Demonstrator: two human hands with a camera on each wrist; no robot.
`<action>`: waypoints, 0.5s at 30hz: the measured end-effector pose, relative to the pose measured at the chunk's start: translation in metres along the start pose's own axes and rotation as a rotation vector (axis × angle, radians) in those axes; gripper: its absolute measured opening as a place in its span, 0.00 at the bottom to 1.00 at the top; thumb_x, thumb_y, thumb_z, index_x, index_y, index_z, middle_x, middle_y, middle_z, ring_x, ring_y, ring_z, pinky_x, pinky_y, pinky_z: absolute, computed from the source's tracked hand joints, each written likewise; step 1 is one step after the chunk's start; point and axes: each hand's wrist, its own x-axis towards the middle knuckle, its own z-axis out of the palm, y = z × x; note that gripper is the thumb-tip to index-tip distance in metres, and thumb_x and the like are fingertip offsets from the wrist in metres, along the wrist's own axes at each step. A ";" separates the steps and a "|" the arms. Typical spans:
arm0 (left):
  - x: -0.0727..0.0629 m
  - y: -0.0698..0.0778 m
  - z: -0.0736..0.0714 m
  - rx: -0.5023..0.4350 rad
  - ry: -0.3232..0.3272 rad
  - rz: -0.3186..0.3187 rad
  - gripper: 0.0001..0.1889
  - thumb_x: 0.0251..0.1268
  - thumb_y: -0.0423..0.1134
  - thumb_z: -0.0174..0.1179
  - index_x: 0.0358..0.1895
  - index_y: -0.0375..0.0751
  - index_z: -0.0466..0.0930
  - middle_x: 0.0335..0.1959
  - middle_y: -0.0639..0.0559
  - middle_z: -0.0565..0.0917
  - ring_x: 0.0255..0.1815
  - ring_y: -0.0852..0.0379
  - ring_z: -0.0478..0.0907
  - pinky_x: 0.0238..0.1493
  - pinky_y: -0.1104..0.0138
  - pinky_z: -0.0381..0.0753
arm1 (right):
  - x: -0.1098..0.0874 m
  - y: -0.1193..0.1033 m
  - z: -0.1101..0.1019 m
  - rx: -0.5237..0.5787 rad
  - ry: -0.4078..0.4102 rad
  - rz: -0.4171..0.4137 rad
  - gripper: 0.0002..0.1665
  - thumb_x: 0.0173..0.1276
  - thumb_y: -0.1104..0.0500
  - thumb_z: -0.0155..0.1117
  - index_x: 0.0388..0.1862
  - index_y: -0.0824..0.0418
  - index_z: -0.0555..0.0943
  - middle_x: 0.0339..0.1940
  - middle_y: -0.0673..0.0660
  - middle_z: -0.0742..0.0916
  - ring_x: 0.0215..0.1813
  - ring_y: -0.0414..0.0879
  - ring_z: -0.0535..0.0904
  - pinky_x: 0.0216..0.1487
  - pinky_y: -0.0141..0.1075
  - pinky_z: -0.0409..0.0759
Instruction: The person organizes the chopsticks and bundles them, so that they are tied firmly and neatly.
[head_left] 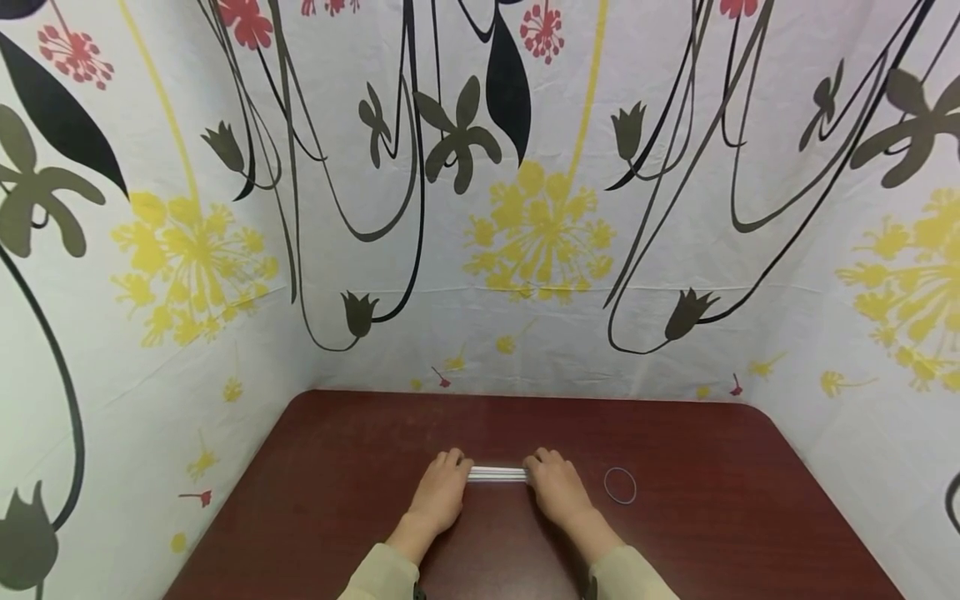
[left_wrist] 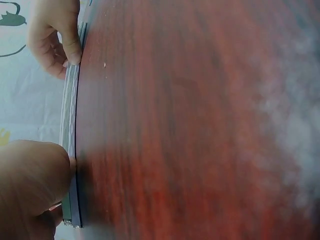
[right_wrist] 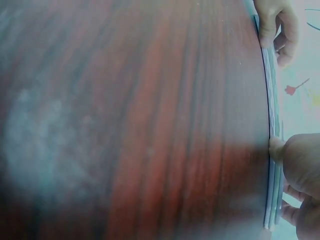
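A bundle of several long, thin, whitish sticks (head_left: 497, 474) lies crosswise between both hands in the head view. My left hand (head_left: 440, 492) grips its left part, with the fingers on the far side and the thumb on the near side. My right hand (head_left: 557, 486) grips the right part in the same way. In the left wrist view the sticks (left_wrist: 70, 117) lie side by side, and their ends stick out past the left hand (left_wrist: 32, 185). The right wrist view has the sticks (right_wrist: 273, 110) running between thumb and fingers of the right hand (right_wrist: 305, 162).
A thin, pale loop (head_left: 620, 485), like a rubber band, lies on the table to the right of the right hand. The dark red wooden table (head_left: 300, 517) has rounded far corners. White flower-printed cloth (head_left: 465, 250) hangs behind it and at both sides.
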 end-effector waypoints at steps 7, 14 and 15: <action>0.001 0.000 -0.001 0.050 -0.005 -0.030 0.26 0.48 0.29 0.77 0.53 0.44 0.80 0.49 0.47 0.77 0.51 0.47 0.74 0.50 0.56 0.75 | 0.001 -0.002 -0.001 -0.047 -0.037 -0.008 0.09 0.59 0.64 0.74 0.37 0.59 0.82 0.33 0.52 0.79 0.37 0.52 0.77 0.31 0.44 0.74; 0.000 0.001 0.000 0.051 -0.011 -0.035 0.24 0.49 0.29 0.75 0.52 0.45 0.80 0.48 0.49 0.77 0.50 0.48 0.75 0.51 0.55 0.75 | 0.000 -0.003 -0.001 -0.028 -0.032 0.008 0.07 0.62 0.65 0.71 0.35 0.58 0.82 0.33 0.52 0.79 0.38 0.52 0.77 0.33 0.46 0.76; -0.001 0.002 0.000 0.045 -0.009 -0.032 0.25 0.48 0.29 0.76 0.51 0.44 0.80 0.47 0.49 0.77 0.49 0.48 0.75 0.51 0.55 0.75 | 0.000 -0.004 -0.001 -0.024 -0.034 0.008 0.06 0.62 0.65 0.71 0.35 0.58 0.81 0.33 0.52 0.79 0.37 0.53 0.77 0.33 0.46 0.76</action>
